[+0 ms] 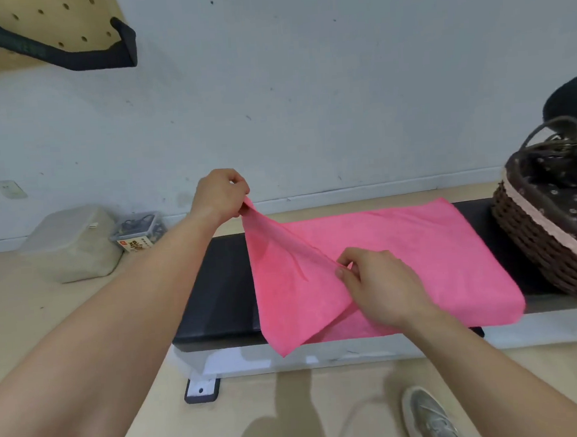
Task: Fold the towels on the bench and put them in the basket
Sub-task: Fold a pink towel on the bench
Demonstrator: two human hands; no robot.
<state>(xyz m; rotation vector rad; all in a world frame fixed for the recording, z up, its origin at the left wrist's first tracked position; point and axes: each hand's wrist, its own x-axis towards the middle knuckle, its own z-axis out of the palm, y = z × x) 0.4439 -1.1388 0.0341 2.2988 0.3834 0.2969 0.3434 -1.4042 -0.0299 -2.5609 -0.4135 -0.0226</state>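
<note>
Pink towel [417,254] lies spread on the black padded desk [213,283], covering its middle and right part, with the near edge hanging over the desk's front. Left hand [220,197] pinches the far-left corner of the towel and holds it lifted off the desk, fingers [239,184] curled tight on the cloth. Right hand [382,287] pinches the near-left corner, raised slightly above the towel, fingers [348,260] closed narrow on the fabric. The lifted left edge runs taut between the two hands, and a loose flap droops below it past the desk front. Wicker basket [545,246] with dark dotted lining sits at the right end of the desk, just beside the towel; contact unclear. On the floor to the far left are a plastic tub [72,245] and a small box [139,232]. A shoe [427,419] shows at near right.
</note>
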